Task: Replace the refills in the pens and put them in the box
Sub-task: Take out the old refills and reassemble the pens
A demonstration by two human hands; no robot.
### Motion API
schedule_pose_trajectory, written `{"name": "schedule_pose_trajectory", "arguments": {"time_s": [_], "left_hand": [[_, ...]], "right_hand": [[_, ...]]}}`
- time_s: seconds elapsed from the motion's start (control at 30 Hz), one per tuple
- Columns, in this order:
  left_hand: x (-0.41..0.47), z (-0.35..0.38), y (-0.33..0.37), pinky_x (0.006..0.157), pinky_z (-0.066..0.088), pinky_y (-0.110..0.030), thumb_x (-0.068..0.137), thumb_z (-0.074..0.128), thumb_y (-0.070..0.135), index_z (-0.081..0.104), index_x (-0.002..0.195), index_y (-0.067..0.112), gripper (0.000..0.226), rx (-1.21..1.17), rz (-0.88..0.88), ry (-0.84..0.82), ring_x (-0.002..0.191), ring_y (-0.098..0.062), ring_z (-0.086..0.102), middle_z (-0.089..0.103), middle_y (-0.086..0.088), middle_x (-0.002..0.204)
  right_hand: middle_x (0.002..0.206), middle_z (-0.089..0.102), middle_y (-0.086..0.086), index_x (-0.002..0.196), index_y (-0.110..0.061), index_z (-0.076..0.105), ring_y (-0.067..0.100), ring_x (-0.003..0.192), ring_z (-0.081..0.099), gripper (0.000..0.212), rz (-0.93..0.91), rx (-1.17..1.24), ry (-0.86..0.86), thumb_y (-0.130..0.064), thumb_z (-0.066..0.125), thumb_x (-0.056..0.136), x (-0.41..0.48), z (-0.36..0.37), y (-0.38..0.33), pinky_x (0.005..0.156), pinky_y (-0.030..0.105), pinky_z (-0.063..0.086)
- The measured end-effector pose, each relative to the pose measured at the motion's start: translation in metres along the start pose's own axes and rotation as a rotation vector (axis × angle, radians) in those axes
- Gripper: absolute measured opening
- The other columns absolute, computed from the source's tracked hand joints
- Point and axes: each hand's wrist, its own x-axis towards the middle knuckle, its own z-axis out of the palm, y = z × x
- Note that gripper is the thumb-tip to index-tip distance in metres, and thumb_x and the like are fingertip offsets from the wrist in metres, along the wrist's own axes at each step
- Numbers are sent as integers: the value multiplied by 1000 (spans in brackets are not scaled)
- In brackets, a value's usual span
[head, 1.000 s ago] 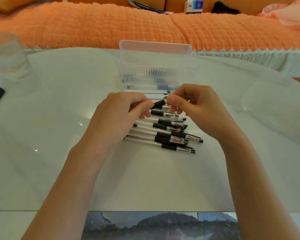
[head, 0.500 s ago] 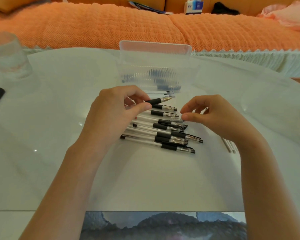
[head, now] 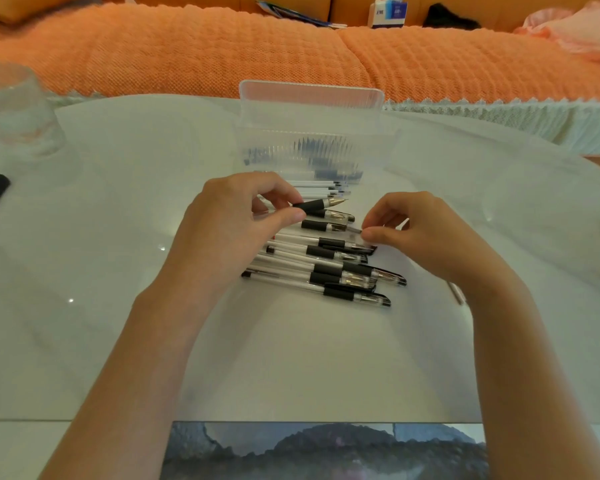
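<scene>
Left hand (head: 229,220) pinching black-gripped clear plastic pen (head: 321,203), tip uncapped; right hand (head: 426,230) nipping small clear cap (head: 355,231) above pen row (head: 326,268) on white table (head: 118,237).

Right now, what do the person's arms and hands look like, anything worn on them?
Both hands, left and right, are bare: no gloves, rings, watch or bands visible. Both forearms are uncovered as far as the frame's lower edge, with no sleeve in view. No markings show on them.

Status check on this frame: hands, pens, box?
Left hand holds uncapped pen. Right hand pinches something small over the pen pile; can't tell what. Clear box open behind, path unobstructed.
</scene>
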Motion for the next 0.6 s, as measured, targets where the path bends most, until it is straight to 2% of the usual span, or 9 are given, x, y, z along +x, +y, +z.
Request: {"name": "schedule_pose_trajectory", "arguments": {"time_s": [0.07, 0.17, 0.6], "left_hand": [[0, 0, 0, 63, 38, -17, 79, 72, 33, 69, 84, 35, 6, -1, 5, 2, 75, 0, 56, 59, 22, 70], [0, -1, -1, 63, 38, -18, 78, 72, 33, 69, 83, 35, 6, -5, 9, 7, 76, -1, 55, 61, 21, 73], [0, -1, 0, 64, 39, -17, 79, 72, 33, 69, 84, 35, 6, 4, 11, 2, 77, -1, 55, 62, 20, 78]], "right_hand": [[79, 69, -8, 84, -20, 65, 5, 74, 64, 3, -13, 81, 15, -18, 66, 86, -2, -5, -1, 68, 17, 46], [78, 70, -3, 92, -14, 65, 8, 69, 65, 6, -37, 197, 38, -14, 59, 91, -5, -10, -4, 66, 23, 53], [77, 68, -5, 95, -13, 65, 6, 67, 61, 8, -100, 287, 110, -11, 58, 92, -4, -8, -8, 68, 24, 53]]}}
